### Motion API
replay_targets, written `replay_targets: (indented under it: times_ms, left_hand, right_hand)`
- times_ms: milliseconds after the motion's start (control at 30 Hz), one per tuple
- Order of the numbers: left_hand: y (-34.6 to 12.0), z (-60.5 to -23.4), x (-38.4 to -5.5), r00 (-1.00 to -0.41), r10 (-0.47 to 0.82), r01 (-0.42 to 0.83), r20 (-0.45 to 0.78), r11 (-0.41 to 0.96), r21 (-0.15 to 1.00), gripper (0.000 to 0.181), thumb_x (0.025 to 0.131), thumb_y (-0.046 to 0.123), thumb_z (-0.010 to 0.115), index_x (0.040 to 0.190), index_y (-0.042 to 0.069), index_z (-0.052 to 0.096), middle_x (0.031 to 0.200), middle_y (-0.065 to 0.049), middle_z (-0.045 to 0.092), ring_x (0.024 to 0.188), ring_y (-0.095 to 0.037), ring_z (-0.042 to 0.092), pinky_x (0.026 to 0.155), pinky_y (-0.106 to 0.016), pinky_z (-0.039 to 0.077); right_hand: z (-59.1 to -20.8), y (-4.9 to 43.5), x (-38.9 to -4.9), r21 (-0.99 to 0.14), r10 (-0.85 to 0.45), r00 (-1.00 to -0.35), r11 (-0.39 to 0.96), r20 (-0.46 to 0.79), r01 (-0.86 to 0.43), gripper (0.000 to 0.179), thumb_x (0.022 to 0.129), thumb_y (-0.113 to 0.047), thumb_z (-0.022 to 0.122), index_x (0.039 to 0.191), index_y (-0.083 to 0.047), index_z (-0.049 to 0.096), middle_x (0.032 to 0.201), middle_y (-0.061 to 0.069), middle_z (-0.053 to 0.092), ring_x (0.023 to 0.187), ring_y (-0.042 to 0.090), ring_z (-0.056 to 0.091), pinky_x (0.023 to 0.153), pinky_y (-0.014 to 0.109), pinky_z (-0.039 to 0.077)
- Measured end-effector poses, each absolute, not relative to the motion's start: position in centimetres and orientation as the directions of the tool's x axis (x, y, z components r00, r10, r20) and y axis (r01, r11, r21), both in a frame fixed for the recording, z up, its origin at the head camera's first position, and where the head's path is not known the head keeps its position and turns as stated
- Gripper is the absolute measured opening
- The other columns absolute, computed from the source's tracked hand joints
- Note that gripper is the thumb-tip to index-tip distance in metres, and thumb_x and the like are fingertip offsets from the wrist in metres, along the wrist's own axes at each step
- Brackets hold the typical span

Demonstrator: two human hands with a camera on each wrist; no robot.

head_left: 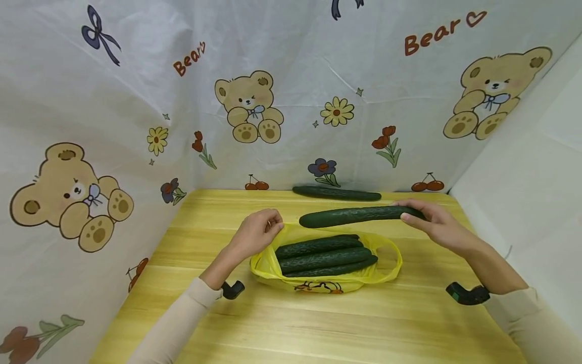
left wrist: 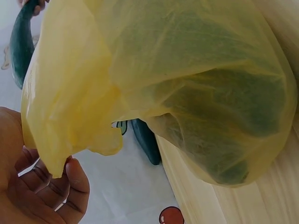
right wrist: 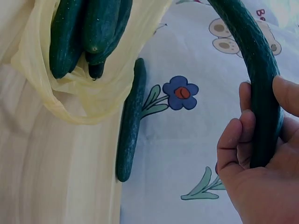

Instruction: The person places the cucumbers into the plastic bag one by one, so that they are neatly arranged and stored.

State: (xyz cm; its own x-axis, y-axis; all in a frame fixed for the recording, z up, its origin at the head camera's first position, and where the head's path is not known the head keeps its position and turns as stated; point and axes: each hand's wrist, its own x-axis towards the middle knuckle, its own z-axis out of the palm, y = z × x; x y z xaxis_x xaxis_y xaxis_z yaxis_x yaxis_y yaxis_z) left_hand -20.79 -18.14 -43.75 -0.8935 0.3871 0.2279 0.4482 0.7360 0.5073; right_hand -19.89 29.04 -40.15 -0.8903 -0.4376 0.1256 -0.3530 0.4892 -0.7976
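A yellow plastic bag lies on the table with its mouth spread, several cucumbers side by side inside. My left hand pinches the bag's rim at its far left corner; in the left wrist view the thin yellow film runs down between thumb and fingers. Above the bag's far edge, my right hand grips a long dark green cucumber by its right end. That cucumber is held roughly level, its free end pointing left toward the left hand. The right wrist view shows thumb and fingers curled round it.
One more cucumber lies at the table's back edge, against the bear-printed cloth. The wooden table runs in front of the bag. A white wall stands on the right. Black wrist devices sit by both sleeves.
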Motion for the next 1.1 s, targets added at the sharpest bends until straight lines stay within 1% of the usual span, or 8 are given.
replay_targets:
  times_ms: [133, 200, 300, 433, 733, 867, 967, 1100]
  left_hand:
    - [-18.3, -44.0, -20.7, -0.894, 0.380, 0.448, 0.239, 0.737, 0.506, 0.009, 0.109, 0.028, 0.066, 0.104, 0.023, 0.071, 0.094, 0.009, 0.069, 0.070, -0.008, 0.057, 0.068, -0.029, 0.050]
    - [-18.3, -44.1, -20.7, -0.892, 0.381, 0.453, 0.245, 0.736, 0.504, 0.008, 0.109, 0.028, 0.066, 0.104, 0.024, 0.071, 0.094, 0.009, 0.069, 0.070, -0.008, 0.056, 0.068, -0.029, 0.050]
    - [-18.2, -44.1, -20.7, -0.890, 0.383, 0.456, 0.247, 0.733, 0.505, 0.008, 0.109, 0.028, 0.066, 0.105, 0.023, 0.071, 0.094, 0.009, 0.069, 0.070, -0.009, 0.057, 0.068, -0.029, 0.050]
    - [-18.1, -43.9, -20.7, -0.890, 0.383, 0.455, 0.246, 0.733, 0.505, 0.010, 0.109, 0.028, 0.066, 0.106, 0.020, 0.072, 0.094, 0.008, 0.069, 0.071, -0.009, 0.057, 0.068, -0.028, 0.050]
    - [-18.3, -43.5, -20.8, -0.882, 0.389, 0.471, 0.265, 0.733, 0.491, 0.008, 0.109, 0.027, 0.067, 0.104, 0.022, 0.071, 0.091, 0.008, 0.069, 0.071, -0.007, 0.057, 0.067, -0.028, 0.050]
    - [-18.3, -43.3, -20.7, -0.883, 0.386, 0.470, 0.268, 0.732, 0.492, 0.007, 0.108, 0.027, 0.068, 0.103, 0.023, 0.071, 0.089, 0.009, 0.068, 0.071, -0.007, 0.057, 0.066, -0.027, 0.050]
    - [-18.3, -43.2, -20.7, -0.880, 0.388, 0.475, 0.273, 0.731, 0.491, 0.007, 0.108, 0.027, 0.068, 0.102, 0.023, 0.071, 0.088, 0.009, 0.067, 0.070, -0.006, 0.057, 0.066, -0.027, 0.050]
    - [-18.2, -43.1, -20.9, -0.877, 0.394, 0.481, 0.276, 0.728, 0.489, 0.008, 0.108, 0.027, 0.068, 0.103, 0.023, 0.071, 0.089, 0.009, 0.067, 0.070, -0.006, 0.057, 0.066, -0.028, 0.049]
  right_hand:
    - [-40.5, 28.2, -20.0, -0.786, -0.479, -0.868, 0.483, 0.131, -0.385, 0.039, 0.114, -0.020, 0.055, 0.152, -0.008, 0.057, 0.162, 0.024, 0.049, 0.147, 0.006, 0.046, 0.100, 0.002, 0.039]
    - [-40.9, 27.6, -20.1, -0.792, -0.503, -0.853, 0.462, 0.136, -0.399, 0.038, 0.114, -0.018, 0.055, 0.150, -0.007, 0.058, 0.161, 0.024, 0.050, 0.144, 0.002, 0.048, 0.100, 0.004, 0.041]
    - [-41.6, 26.6, -20.3, -0.806, -0.531, -0.836, 0.431, 0.137, -0.406, 0.036, 0.114, -0.017, 0.054, 0.149, -0.007, 0.059, 0.158, 0.023, 0.054, 0.136, -0.012, 0.047, 0.102, 0.006, 0.042]
    - [-42.7, 25.3, -20.5, -0.812, -0.566, -0.813, 0.404, 0.139, -0.421, 0.036, 0.115, -0.017, 0.054, 0.149, -0.008, 0.060, 0.154, 0.020, 0.059, 0.133, -0.016, 0.047, 0.104, 0.009, 0.043]
    - [-45.0, 22.6, -21.3, -0.830, -0.633, -0.761, 0.342, 0.142, -0.440, 0.032, 0.115, -0.014, 0.052, 0.144, -0.008, 0.063, 0.145, 0.017, 0.065, 0.130, -0.004, 0.055, 0.107, 0.017, 0.047]
    - [-45.6, 21.1, -21.5, -0.831, -0.649, -0.750, 0.343, 0.127, -0.438, 0.033, 0.115, -0.015, 0.052, 0.145, -0.006, 0.062, 0.148, 0.019, 0.064, 0.137, 0.018, 0.057, 0.108, 0.020, 0.047]
    - [-45.8, 19.9, -21.4, -0.842, -0.656, -0.746, 0.336, 0.113, -0.423, 0.034, 0.115, -0.016, 0.051, 0.146, -0.005, 0.061, 0.149, 0.020, 0.062, 0.140, 0.038, 0.056, 0.113, 0.037, 0.049]
    - [-46.4, 18.5, -21.4, -0.857, -0.656, -0.748, 0.326, 0.099, -0.400, 0.035, 0.115, -0.018, 0.052, 0.147, -0.005, 0.060, 0.152, 0.022, 0.060, 0.145, 0.048, 0.051, 0.117, 0.066, 0.042]
